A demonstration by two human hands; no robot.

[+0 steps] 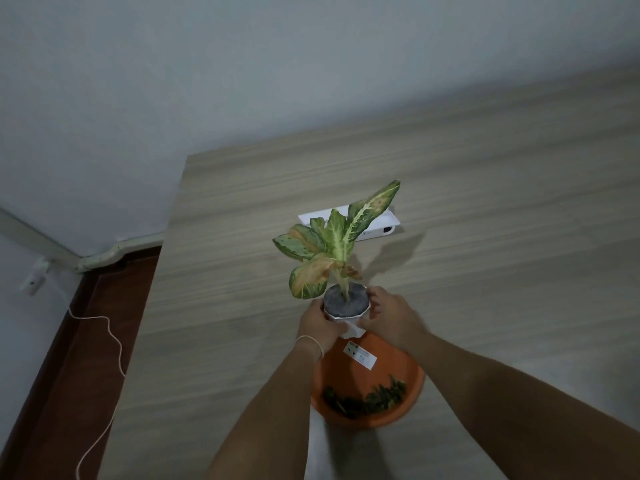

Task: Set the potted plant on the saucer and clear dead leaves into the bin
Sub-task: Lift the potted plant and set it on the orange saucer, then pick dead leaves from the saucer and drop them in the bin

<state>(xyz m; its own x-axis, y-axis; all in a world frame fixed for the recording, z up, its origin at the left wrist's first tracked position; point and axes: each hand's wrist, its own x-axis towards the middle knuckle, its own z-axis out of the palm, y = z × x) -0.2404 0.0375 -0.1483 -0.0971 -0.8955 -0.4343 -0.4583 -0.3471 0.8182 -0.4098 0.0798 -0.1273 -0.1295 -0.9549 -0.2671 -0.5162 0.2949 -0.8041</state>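
Observation:
A small white pot (354, 326) holds a plant (332, 244) with green, yellow and browning leaves. My left hand (320, 325) grips the pot's left side and my right hand (393, 317) grips its right side. The pot is over the far edge of an orange saucer (391, 375); whether it touches the saucer I cannot tell. A white label (360, 355) is stuck inside the saucer. A pile of dark dead leaves (367, 400) lies in the saucer's near part. No bin is in view.
The saucer stands on a light wood-grain table (242, 271) against a pale wall. A white flat device (379, 225) lies on the table behind the plant. Left of the table, a reddish floor strip carries a white cable (114, 341) leading to a wall fitting.

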